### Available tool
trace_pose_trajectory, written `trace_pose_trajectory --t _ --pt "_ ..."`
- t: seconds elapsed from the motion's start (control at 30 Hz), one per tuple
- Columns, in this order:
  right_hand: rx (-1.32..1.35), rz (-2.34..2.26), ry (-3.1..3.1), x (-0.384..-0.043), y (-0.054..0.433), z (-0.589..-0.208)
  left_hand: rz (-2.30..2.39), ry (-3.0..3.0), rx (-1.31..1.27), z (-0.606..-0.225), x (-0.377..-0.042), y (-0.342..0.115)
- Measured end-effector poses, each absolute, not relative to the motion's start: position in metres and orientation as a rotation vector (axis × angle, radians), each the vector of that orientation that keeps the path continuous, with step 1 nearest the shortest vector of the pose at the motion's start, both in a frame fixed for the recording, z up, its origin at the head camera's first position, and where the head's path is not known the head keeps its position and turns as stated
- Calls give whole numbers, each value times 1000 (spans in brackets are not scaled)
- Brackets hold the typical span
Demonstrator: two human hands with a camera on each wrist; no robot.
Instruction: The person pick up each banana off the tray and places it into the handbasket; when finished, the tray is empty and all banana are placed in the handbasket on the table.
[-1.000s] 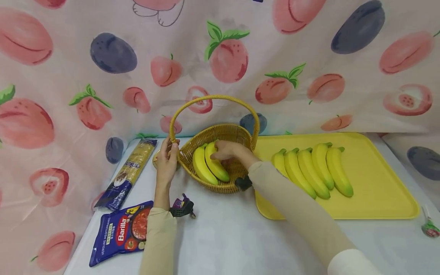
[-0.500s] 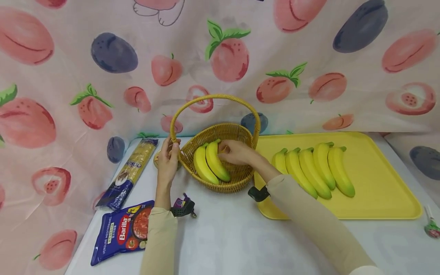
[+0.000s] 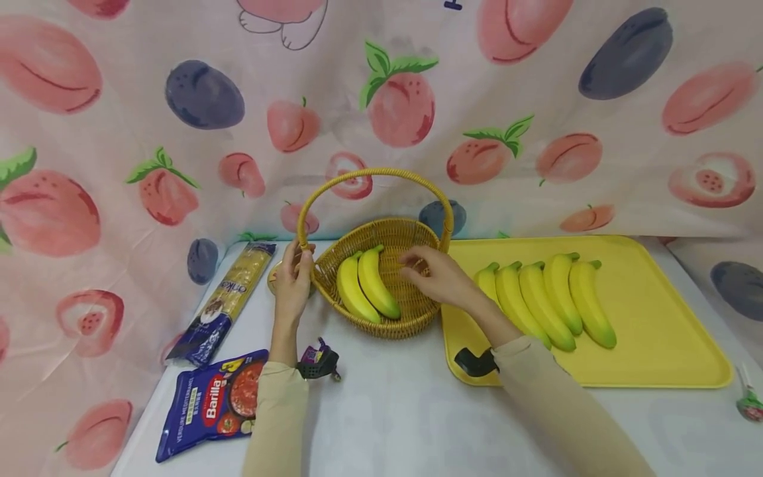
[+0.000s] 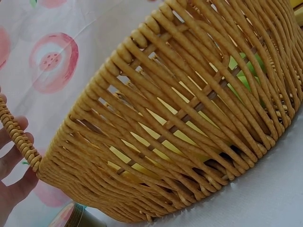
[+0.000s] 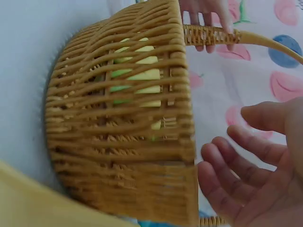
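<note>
My left hand (image 3: 291,281) grips the foot of the wicker basket's arched handle (image 3: 374,171) on its left side. In the left wrist view, thumb and fingers (image 4: 14,163) lie round that handle. Inside the basket (image 3: 417,324), two yellow bananas (image 3: 377,285) lie side by side against the left wall. My right hand (image 3: 444,278) is over the basket's right rim, holding nothing. Its fingers are loosely bent and apart in the right wrist view, just above the rim. More bananas (image 3: 587,298) lie in a row on the yellow tray (image 3: 667,338).
On the left lie a long pasta packet (image 3: 229,298) and a blue Barilla pouch (image 3: 208,411). A small round container (image 4: 75,215) stands behind the left hand. Near the left wrist is a purple wrapped item (image 3: 312,353). A lollipop (image 3: 750,404) lies right of the tray.
My right hand has drawn back from the right-hand banana in the basket, moving right to the rim with its fingers loosened. The left hand keeps its grip on the handle.
</note>
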State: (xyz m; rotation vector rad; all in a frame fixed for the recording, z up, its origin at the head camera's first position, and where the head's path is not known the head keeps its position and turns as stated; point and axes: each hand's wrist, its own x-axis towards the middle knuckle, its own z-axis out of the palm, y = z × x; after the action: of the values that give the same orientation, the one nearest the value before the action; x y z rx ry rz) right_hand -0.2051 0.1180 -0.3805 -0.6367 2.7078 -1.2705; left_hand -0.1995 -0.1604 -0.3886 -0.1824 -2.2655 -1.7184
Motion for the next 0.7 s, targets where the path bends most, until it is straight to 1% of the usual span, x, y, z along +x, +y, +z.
trace_pose_trajectory --t 0.23,0.7 --pt "-579 -1472 2738 -191 144 -386 -1710 -2250 -195 -389 -200 -160" --pt "-452 -1515 2846 -165 206 -402 -1682 -2270 -164 -389 -199 -160"
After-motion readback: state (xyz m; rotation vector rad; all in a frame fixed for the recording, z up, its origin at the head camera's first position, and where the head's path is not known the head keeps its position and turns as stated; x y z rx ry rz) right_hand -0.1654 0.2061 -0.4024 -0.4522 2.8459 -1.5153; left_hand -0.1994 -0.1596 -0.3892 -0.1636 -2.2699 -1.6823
